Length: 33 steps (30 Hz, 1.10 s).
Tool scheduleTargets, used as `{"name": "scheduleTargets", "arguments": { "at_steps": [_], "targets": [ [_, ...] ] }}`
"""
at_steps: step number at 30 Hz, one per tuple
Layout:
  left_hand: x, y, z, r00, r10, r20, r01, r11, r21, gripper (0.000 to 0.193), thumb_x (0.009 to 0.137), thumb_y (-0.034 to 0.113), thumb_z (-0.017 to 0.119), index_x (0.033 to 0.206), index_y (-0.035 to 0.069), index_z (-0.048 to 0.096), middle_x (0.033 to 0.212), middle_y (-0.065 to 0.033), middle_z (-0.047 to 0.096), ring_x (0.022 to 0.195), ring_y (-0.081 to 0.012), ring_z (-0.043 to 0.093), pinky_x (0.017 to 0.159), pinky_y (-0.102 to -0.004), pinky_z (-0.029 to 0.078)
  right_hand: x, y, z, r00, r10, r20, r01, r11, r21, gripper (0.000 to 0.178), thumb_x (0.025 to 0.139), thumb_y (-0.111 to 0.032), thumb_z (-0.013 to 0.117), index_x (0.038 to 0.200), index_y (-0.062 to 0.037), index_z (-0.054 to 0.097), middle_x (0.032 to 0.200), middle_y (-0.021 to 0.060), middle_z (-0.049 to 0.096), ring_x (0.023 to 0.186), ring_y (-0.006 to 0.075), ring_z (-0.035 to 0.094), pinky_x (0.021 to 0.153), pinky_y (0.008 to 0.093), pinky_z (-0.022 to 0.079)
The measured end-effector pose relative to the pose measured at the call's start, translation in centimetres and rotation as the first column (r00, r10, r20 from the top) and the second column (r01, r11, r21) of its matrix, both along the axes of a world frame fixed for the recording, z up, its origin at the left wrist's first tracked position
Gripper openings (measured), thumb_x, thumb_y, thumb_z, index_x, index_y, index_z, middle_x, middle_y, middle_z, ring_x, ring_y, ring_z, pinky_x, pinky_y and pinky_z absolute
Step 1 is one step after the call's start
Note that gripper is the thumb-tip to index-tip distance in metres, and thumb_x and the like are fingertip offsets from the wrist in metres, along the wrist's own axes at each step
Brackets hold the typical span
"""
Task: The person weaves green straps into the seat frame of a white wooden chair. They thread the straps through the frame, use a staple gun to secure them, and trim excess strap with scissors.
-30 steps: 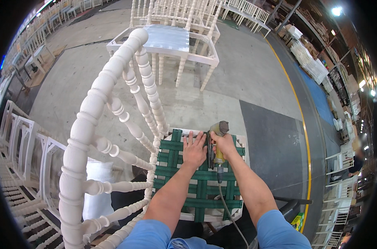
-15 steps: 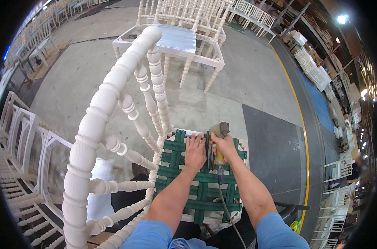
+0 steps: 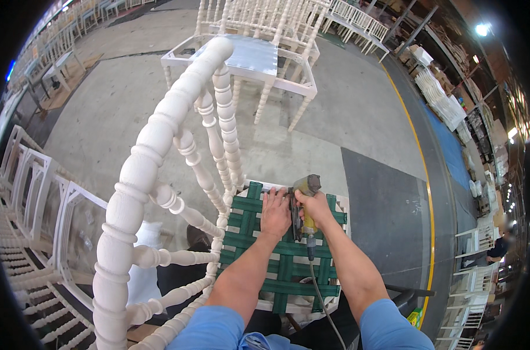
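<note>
My right hand (image 3: pixel 315 207) is wrapped round the grip of a yellow and black pneumatic staple gun (image 3: pixel 309 224), with a grey air hose (image 3: pixel 318 294) running from its lower end toward me. The gun stands over the far part of a chair seat woven with green webbing straps (image 3: pixel 288 249). Flat on the webbing beside the gun lies my left hand (image 3: pixel 275 217), fingers stretched toward the far rail of the seat. The gun's tip is hard to make out between the hands. The chair's white turned-wood back (image 3: pixel 138 169) rises at the left.
Ahead stands another white chair with a pale seat panel (image 3: pixel 250 57). Unfinished white chair frames (image 3: pixel 61 219) crowd the left. A yellow floor line (image 3: pixel 423 169) runs along the right, with stacked parts and white chairs (image 3: pixel 475 286) beyond; a person is near them.
The view has shifted slightly, so the chair back sits a little further right. Both hands and the staple gun stay almost in the same place on the seat.
</note>
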<state>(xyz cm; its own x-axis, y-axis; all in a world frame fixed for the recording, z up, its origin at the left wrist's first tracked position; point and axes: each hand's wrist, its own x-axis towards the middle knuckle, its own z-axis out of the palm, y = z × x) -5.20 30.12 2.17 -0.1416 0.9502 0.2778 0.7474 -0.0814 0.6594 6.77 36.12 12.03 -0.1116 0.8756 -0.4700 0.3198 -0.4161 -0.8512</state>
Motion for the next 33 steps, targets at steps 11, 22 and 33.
{"name": "scheduleTargets", "arguments": {
  "at_steps": [11, 22, 33],
  "targets": [
    [-0.2, 0.0, -0.5, 0.999, 0.018, -0.028, -0.017, 1.0, 0.021, 0.042, 0.095, 0.013, 0.063, 0.136, 0.007, 0.069, 0.157, -0.0119, 0.051, 0.152, -0.0386, 0.038, 0.128, -0.0568, 0.025, 0.3, -0.1, 0.6, 0.997, -0.002, 0.083, 0.001, 1.0, 0.009, 0.026, 0.099, -0.03, 0.075, 0.101, -0.0057, 0.067, 0.083, 0.0041, 0.064, 0.054, 0.0155, 0.058, 0.046, 0.0326, 0.046],
    [0.1, 0.1, -0.2, 0.999, 0.006, -0.045, -0.005, 0.999, 0.034, 0.037, 0.096, 0.015, 0.062, 0.131, 0.007, 0.071, 0.155, -0.0127, 0.054, 0.15, -0.0397, 0.042, 0.127, -0.058, 0.027, 8.3, -6.6, 6.5, 0.968, -0.221, -0.12, 0.231, 0.97, 0.074, 0.03, 0.099, -0.031, 0.077, 0.11, -0.0042, 0.069, 0.087, 0.0043, 0.07, 0.055, 0.0159, 0.061, 0.048, 0.0327, 0.05],
    [-0.3, 0.2, 2.3, 0.981, -0.169, 0.095, 0.163, 0.984, 0.066, 0.04, 0.1, 0.013, 0.059, 0.138, 0.004, 0.066, 0.144, -0.0202, 0.065, 0.137, -0.0373, 0.057, 0.122, -0.0506, 0.033, 35.7, -35.6, 16.8, 0.675, -0.708, 0.209, 0.678, 0.706, 0.204, 0.032, 0.097, -0.03, 0.079, 0.116, -0.0054, 0.069, 0.089, 0.0026, 0.072, 0.062, 0.0129, 0.06, 0.056, 0.0309, 0.05]
  ]
}}
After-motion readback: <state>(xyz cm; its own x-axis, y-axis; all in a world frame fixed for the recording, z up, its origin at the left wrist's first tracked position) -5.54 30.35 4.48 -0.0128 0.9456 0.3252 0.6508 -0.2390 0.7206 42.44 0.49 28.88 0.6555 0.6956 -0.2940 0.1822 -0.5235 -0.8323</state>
